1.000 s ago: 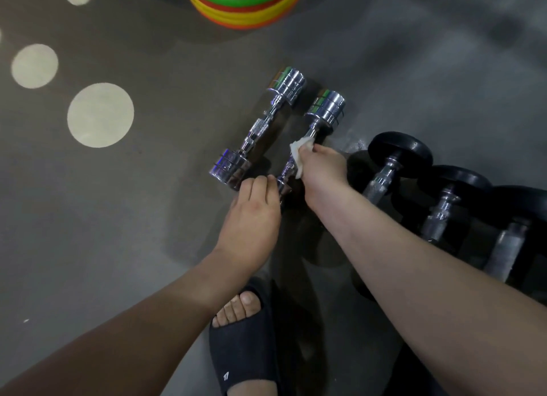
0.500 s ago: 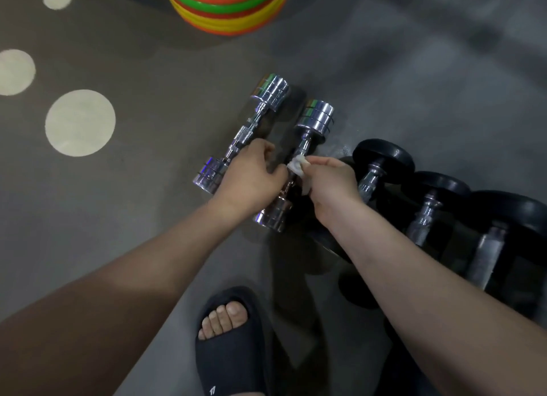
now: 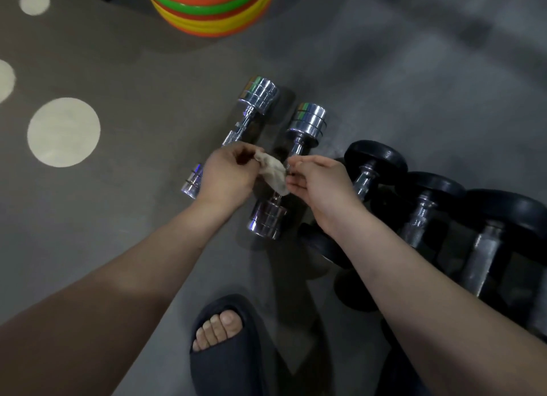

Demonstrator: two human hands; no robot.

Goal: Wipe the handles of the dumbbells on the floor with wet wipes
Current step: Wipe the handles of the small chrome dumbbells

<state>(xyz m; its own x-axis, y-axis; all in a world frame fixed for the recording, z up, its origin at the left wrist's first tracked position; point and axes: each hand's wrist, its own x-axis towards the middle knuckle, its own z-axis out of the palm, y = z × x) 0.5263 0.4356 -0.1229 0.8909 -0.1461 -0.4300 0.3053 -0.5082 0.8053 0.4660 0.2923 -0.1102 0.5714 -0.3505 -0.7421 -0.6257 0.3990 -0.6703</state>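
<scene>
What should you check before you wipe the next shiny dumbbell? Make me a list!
1. Wet wipe held: ok. The left hand and right hand both pinch it.
2. Wipe spread out for wiping: not ok. It is bunched between the hands.
3. Wipe clean enough: cannot tell. It looks greyish, but the light is dim.
4. Left chrome dumbbell handle reachable: ok. Its upper part shows bare.
5. Both chrome dumbbells lying flat on the floor: ok, including the right chrome dumbbell.
6. Slipper clear of the dumbbells: ok, it sits apart.
</scene>
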